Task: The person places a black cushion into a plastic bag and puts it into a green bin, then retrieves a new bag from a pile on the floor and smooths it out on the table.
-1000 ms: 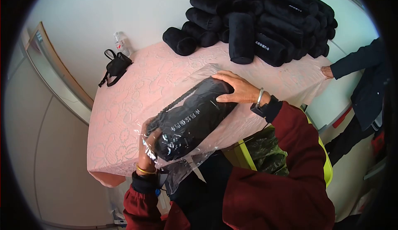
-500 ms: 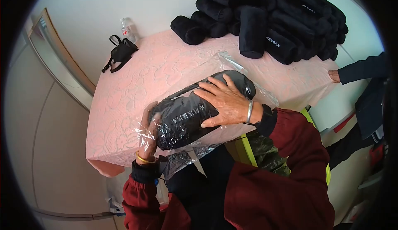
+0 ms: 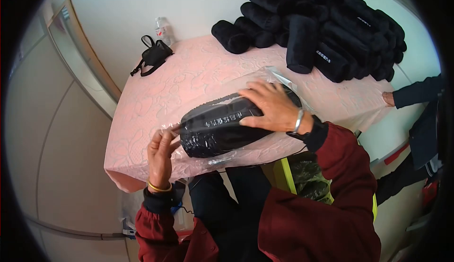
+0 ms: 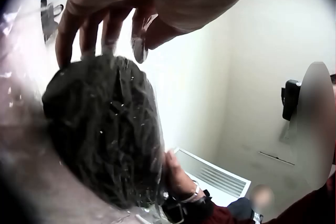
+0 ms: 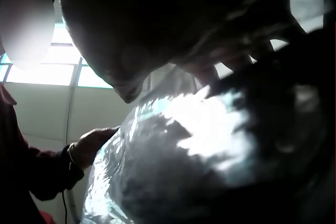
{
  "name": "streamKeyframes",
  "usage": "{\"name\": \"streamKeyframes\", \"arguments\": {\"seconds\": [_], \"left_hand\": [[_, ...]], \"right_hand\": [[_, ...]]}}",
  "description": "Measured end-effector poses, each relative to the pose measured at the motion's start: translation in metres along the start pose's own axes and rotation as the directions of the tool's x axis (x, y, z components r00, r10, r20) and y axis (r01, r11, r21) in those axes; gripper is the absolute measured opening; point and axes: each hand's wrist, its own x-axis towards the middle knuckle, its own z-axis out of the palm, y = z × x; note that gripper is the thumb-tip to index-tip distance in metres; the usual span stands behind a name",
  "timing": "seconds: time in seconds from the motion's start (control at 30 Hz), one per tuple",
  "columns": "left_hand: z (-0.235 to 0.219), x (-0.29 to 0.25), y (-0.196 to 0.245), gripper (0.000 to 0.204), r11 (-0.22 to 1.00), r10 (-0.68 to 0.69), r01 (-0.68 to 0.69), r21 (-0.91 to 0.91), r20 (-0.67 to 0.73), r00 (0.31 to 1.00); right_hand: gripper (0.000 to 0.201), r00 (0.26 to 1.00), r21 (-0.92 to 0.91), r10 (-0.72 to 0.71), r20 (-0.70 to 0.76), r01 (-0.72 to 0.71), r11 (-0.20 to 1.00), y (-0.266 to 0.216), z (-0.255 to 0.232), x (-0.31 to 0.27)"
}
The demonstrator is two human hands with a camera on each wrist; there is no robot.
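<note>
At the bottom of the head view, a person in dark red sleeves leans over a table (image 3: 142, 115) covered in a pink embossed cloth.

The left hand (image 3: 160, 154), lower left of centre, wears a gold bangle. Its fingers are raised and fairly straight, with the fingertips touching the near edge of a clear plastic bag (image 3: 215, 155). The left wrist view shows these fingers (image 4: 86, 29) spread above the end of the bag; whether they pinch the plastic cannot be told.

Inside the bag lies a black roll (image 3: 222, 127), on its side in the centre of the frame, running from lower left to upper right. White lettering shows along it.

The right hand (image 3: 272, 107), just right of centre, wears a silver bangle and a dark watch. It lies palm down on the far end of the roll, fingers spread and pressing through the plastic. The right wrist view is dark and close, showing only shiny plastic (image 5: 173, 161) over the roll.

Farther back, at upper left, a small black pouch (image 3: 153, 55) with straps sits on the cloth, with a water bottle (image 3: 163, 27) behind it against the wall.

At upper right, a pile of rolls (image 3: 326, 30) covers the far corner.

At the right edge, another person's hand (image 3: 388, 98) in a dark sleeve touches the cloth.
</note>
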Motion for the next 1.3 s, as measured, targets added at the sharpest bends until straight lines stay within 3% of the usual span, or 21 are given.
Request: {"name": "streamKeyframes", "arguments": {"seconds": [0.07, 0.2, 0.37, 0.47, 0.57, 0.63, 0.73, 0.77, 0.87, 0.9, 0.97, 1.0, 1.1, 1.13, 1.2, 1.3], "left_hand": [[-0.006, 0.008, 0.013, 0.023, 0.994, -0.016, 0.009, -0.108, -0.066, 0.998], [-0.015, 0.016, 0.006, 0.022, 0.985, 0.01, -0.015, -0.174, -0.026, 1.0], [-0.02, 0.025, 0.021, 0.023, 0.976, 0.074, -0.083, -0.201, -0.054, 0.996], [-0.012, 0.028, 0.035, 0.022, 0.959, 0.227, -0.229, -0.169, -0.032, 0.973], [-0.028, 0.03, 0.008, 0.023, 0.951, 0.237, -0.225, -0.213, 0.033, 0.971], [-0.037, 0.028, -0.001, 0.024, 0.946, 0.247, -0.227, -0.23, 0.063, 0.967], [-0.053, 0.011, -0.007, 0.028, 0.98, 0.055, -0.044, -0.195, 0.053, 0.997], [-0.059, 0.007, -0.011, 0.028, 0.983, 0.048, -0.041, -0.18, 0.038, 0.998], [-0.072, -0.005, -0.031, 0.037, 0.976, -0.218, 0.217, -0.02, -0.054, 0.974], [-0.071, -0.009, -0.035, 0.037, 0.977, -0.215, 0.215, -0.016, -0.08, 0.973], [-0.057, -0.007, -0.037, 0.051, 0.977, -0.121, 0.109, 0.181, 0.057, 0.991], [-0.053, -0.006, -0.032, 0.051, 0.977, -0.118, 0.108, 0.183, 0.045, 0.992], [-0.037, 0.002, -0.002, 0.061, 0.933, -0.135, 0.16, -0.321, 0.099, 0.986], [-0.035, 0.012, 0.008, 0.061, 0.931, -0.138, 0.164, -0.327, 0.101, 0.985], [-0.035, 0.03, 0.02, 0.061, 0.881, 0.154, 0.008, -0.472, 0.303, 0.94], [-0.042, 0.037, 0.007, 0.062, 0.883, 0.046, 0.082, -0.461, 0.258, 0.965]], "right_hand": [[0.083, 0.999, -0.007, 0.0, -0.033, 0.0, 1.0, 0.012, -0.007, -0.003], [0.083, 0.994, 0.097, 0.032, 0.102, -0.042, 0.994, 0.032, -0.018, -0.019], [0.088, 0.999, 0.115, 0.01, 0.032, -0.014, 0.993, 0.026, -0.033, -0.044], [0.091, 0.999, 0.098, 0.017, -0.047, -0.012, 0.995, 0.021, -0.041, -0.051], [0.092, 0.994, 0.138, -0.102, 0.035, 0.096, 0.986, 0.018, -0.016, -0.061], [0.09, 0.995, 0.136, -0.073, 0.063, 0.064, 0.989, 0.012, -0.022, -0.065], [0.087, 0.989, 0.152, -0.048, 0.142, 0.026, 0.988, 0.005, -0.037, -0.058], [0.085, 0.986, 0.193, -0.031, 0.162, -0.001, 0.981, 0.008, -0.043, -0.053], [0.08, 0.978, 0.286, -0.036, 0.205, -0.024, 0.958, 0.016, -0.04, -0.04], [0.078, 0.987, 0.272, -0.032, 0.158, -0.013, 0.962, 0.018, -0.03, -0.037], [0.075, 0.998, 0.238, -0.016, 0.056, 0.002, 0.971, 0.024, -0.015, -0.032], [0.075, 0.998, 0.241, -0.028, 0.055, 0.014, 0.97, 0.024, -0.01, -0.031], [0.073, 0.999, 0.241, 0.007, -0.041, 0.003, 0.971, 0.025, -0.003, -0.034], [0.073, 0.999, 0.237, 0.009, -0.034, -0.001, 0.971, 0.023, -0.005, -0.034], [0.072, 0.997, 0.272, 0.063, -0.04, -0.05, 0.961, 0.017, -0.01, -0.033], [0.072, 0.995, 0.29, 0.097, -0.028, -0.085, 0.953, 0.015, -0.009, -0.036]]}}
